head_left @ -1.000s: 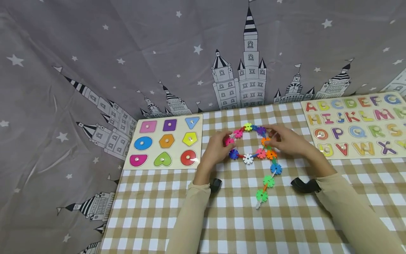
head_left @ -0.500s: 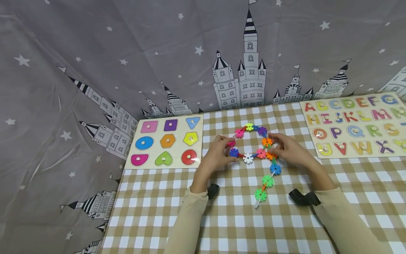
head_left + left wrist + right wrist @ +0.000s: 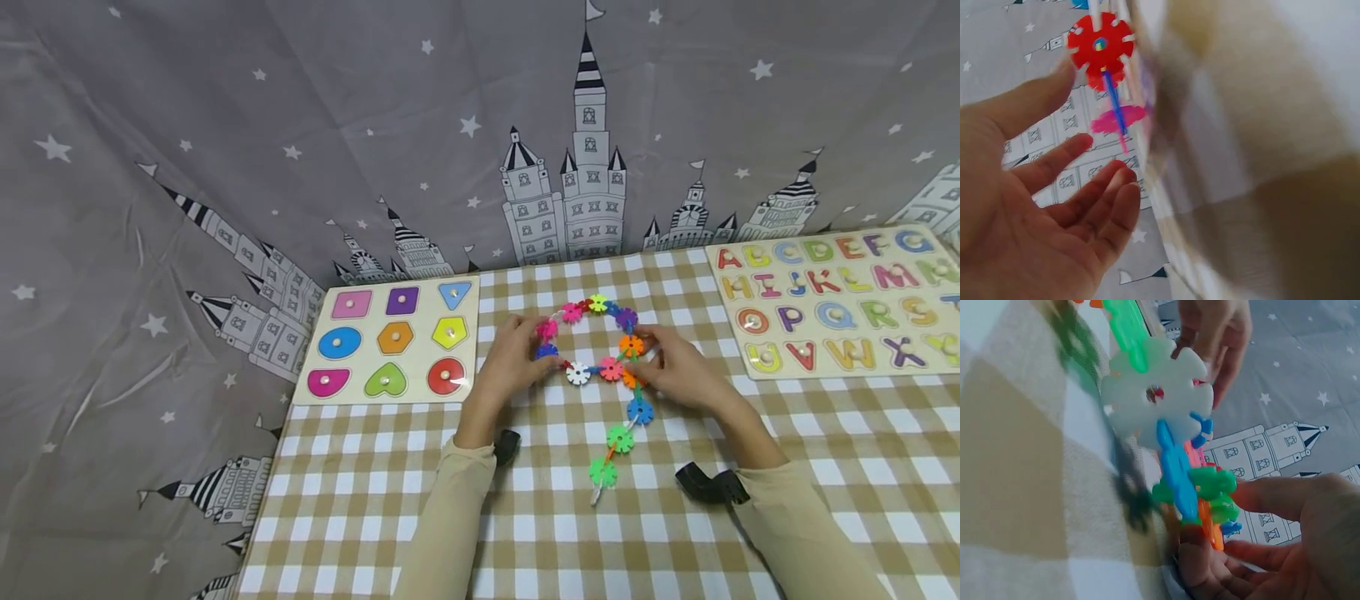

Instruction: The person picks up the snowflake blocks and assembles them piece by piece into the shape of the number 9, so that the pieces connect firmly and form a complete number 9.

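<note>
Colourful notched flower discs, joined by short connectors, form a chain [image 3: 577,372] on the cloth, with a closed loop and a tail toward the front. My left hand [image 3: 512,358] is at the loop's left side, thumb by the blue disc [image 3: 546,352]. In the left wrist view, its fingers are spread, with the thumb right at a red disc [image 3: 1100,44]. On the right, my right hand [image 3: 678,367] pinches the chain by the orange discs [image 3: 632,345]. A green connector [image 3: 1213,481] shows between thumb and fingers in the right wrist view.
A shape puzzle board [image 3: 390,392] lies to the left, and an alphabet puzzle board [image 3: 855,325] to the right. Behind the checked tablecloth [image 3: 555,533] hangs a grey castle-print curtain [image 3: 420,100]. Black wrist mounts [image 3: 712,485] sit at both sleeves.
The chain's tail has swung left and toward the front, and the white disc has shifted slightly left. My right hand has moved down from the upper orange disc toward the lower one.
</note>
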The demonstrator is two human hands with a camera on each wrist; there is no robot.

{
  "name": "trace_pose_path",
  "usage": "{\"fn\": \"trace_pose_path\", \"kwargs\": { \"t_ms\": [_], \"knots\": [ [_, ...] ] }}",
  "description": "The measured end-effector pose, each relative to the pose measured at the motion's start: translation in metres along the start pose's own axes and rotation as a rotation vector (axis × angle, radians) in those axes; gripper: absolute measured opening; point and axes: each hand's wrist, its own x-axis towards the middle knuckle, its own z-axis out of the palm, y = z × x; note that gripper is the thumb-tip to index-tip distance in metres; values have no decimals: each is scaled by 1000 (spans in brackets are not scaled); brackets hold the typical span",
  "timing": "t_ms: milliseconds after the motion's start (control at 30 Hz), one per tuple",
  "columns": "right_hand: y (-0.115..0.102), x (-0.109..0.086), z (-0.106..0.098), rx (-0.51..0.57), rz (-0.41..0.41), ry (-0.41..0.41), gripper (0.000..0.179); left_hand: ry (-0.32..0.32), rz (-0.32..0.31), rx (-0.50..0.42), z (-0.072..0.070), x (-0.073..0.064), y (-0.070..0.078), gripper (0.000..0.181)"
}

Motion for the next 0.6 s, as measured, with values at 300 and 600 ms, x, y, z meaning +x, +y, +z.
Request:
{"fn": "trace_pose_path", "kwargs": {
  "t_ms": [300,600],
  "knots": [
    [-1,20,-11,-112,18,63,68,-23,7,-5,-8,30,10,56],
    [1,39,-20,-131,-18,67,64,-86,-89,21,-5,54,10,55]
  ]
}}
